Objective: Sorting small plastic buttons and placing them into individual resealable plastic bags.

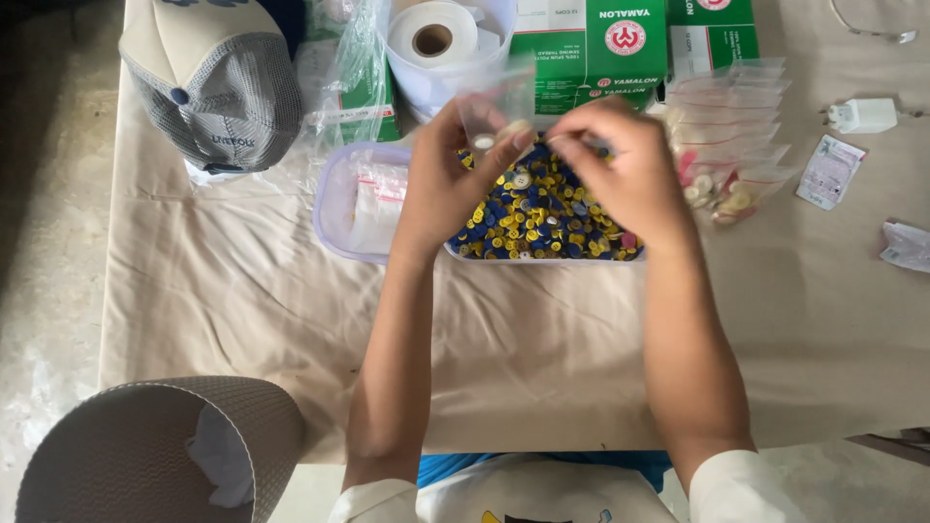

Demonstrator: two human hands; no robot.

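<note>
Nearest the lens, bottom left: curved grey cap brim (pixel 145 436), with white sleeves and a blue-and-white shirt front along the bottom edge. Beyond, a cloth-covered table (pixel 242 300). Far left on it, a grey and cream mesh cap (pixel 218 82). Next, a lilac-rimmed plastic tub (pixel 334 208) holding folded clear bags. Then the left hand (pixel 441 179), raised over the tray, thumb and fingers pinched on a small clear zip bag (pixel 494 102) held upright, mouth up. Below and between the hands, a tray of blue and yellow buttons (pixel 538 218), touching the tub's right side. Right hand (pixel 620 165) just beside the bag, fingertips pinched together near its opening; whether a button sits between them, impossible to tell. Behind, a white paper roll (pixel 431 39) in a container and green boxes (pixel 591 48). Right of the hands, a stack of small filled zip bags (pixel 727 145). Farther right, a white charger (pixel 862 116) and a small printed packet (pixel 830 172).
</note>
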